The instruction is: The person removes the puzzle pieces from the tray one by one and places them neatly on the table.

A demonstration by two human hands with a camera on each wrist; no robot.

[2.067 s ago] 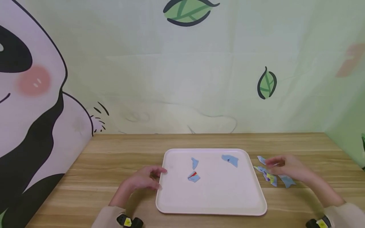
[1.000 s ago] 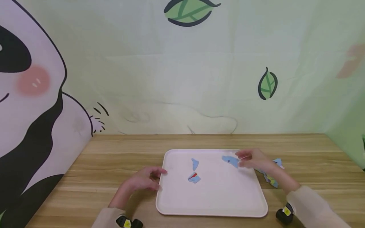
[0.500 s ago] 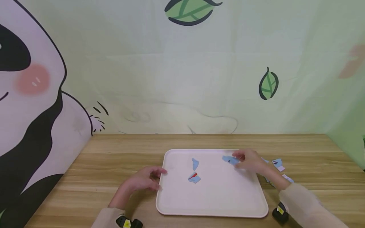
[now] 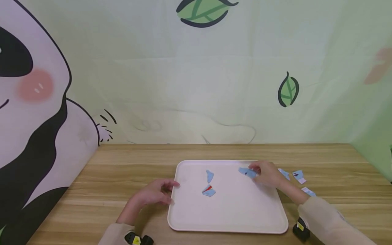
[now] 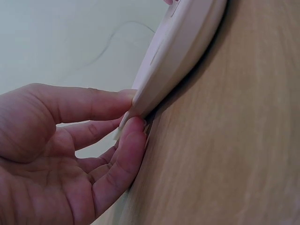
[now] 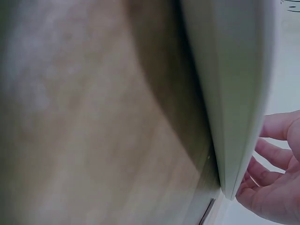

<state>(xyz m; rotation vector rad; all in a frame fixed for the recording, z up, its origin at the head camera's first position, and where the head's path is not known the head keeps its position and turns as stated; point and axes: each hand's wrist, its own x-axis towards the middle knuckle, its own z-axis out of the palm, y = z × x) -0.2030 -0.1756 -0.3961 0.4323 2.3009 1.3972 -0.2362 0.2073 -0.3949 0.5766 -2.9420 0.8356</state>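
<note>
A white tray (image 4: 226, 211) lies on the table. My left hand (image 4: 154, 192) grips its left rim; in the left wrist view the thumb and curled fingers (image 5: 133, 150) meet at the tray's edge. My right hand (image 4: 267, 173) is over the tray's far right corner, thumb and fingers bent at the right end of a blue puzzle piece (image 4: 246, 172). Whatever lies between those fingertips is mostly hidden. In the right wrist view, the right hand (image 6: 276, 173) shows beyond the tray's rim. Left of centre lie a small blue piece (image 4: 209, 176) and a blue piece with a red stripe (image 4: 209, 191).
Right of the tray, on the wooden table (image 4: 137, 156), lie a pale blue piece (image 4: 283, 173), a blue piece with a dark mark (image 4: 298, 176) and a blue-white piece (image 4: 308, 191). The right forearm covers part of that area. A painted wall (image 4: 183, 102) rises behind the table.
My right hand has moved left from the loose pieces onto the tray's far right corner, and in the last half second has barely shifted. The left hand has stayed on the rim.
</note>
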